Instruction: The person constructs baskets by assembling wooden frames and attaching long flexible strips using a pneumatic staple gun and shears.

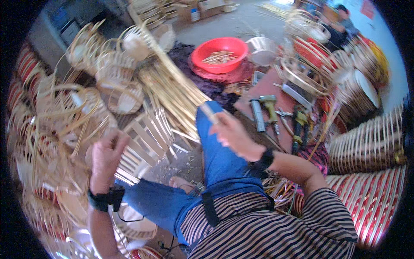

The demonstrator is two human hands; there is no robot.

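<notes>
My right hand (235,136) is closed around the near end of a long pale wooden strip (177,73), just above my right knee. The strip runs up and away to the far left, smeared by motion. On the left, my left hand (108,155) is curled closed, blurred; what its fingers hold, if anything, cannot be made out. Beside it is an unfinished basket (144,138) with flat upright slats, near my knees. Beyond it lies a bundle of long thin strips (170,97) on the floor.
Woven baskets with handles (114,64) crowd the left. A red basin (220,54) holding short sticks stands ahead. To the right are a green nail gun (269,105), other tools and stacked baskets (366,138). Another person (343,23) sits far right.
</notes>
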